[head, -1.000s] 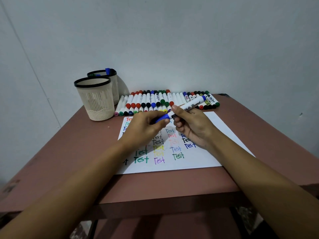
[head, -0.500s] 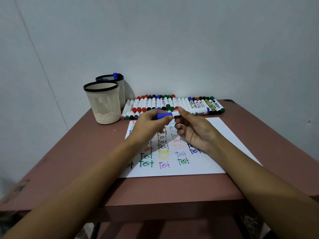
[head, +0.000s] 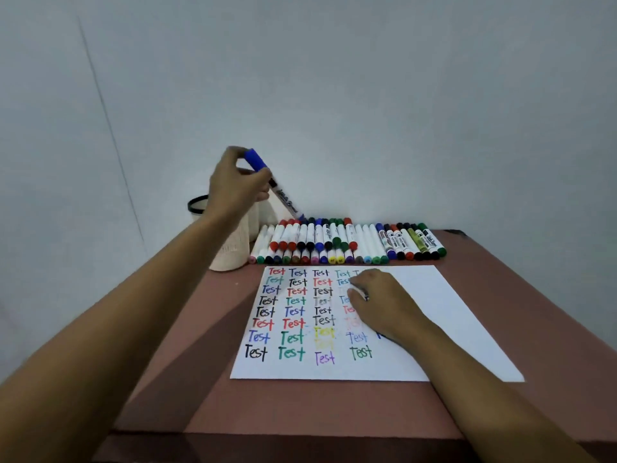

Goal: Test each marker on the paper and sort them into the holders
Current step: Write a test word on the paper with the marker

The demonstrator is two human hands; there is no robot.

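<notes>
Two grips are at work over a reddish-brown counter (head: 160, 369). The left grip (head: 237, 187) is raised above the far left corner, its fingers and thumb curled round a whiteboard marker (head: 283, 200) just under its blue cap. That marker is off the counter, tilted, with the cap uppermost and the white printed barrel slanting down towards the far edge. Its lower end shows just over the left part of the marker row (head: 347, 243); whether they touch cannot be told.

Below the raised wrist stands a cream mesh holder (head: 233, 253) with a black rim, near the far left corner and partly hidden by the forearm. A second cream shape behind it is mostly covered by the hand.

The marker row lies along the far edge, stacked two deep at its left end, with caps of red, black, blue, green, yellow, purple and pink.

A white sheet of paper (head: 447, 315) lies flat in the middle of the counter, its left half filled with columns of the word "Test" in many colours. The right grip (head: 380, 305) rests palm down on that paper over the fourth column, fingers loosely bent, with nothing seen in it.
</notes>
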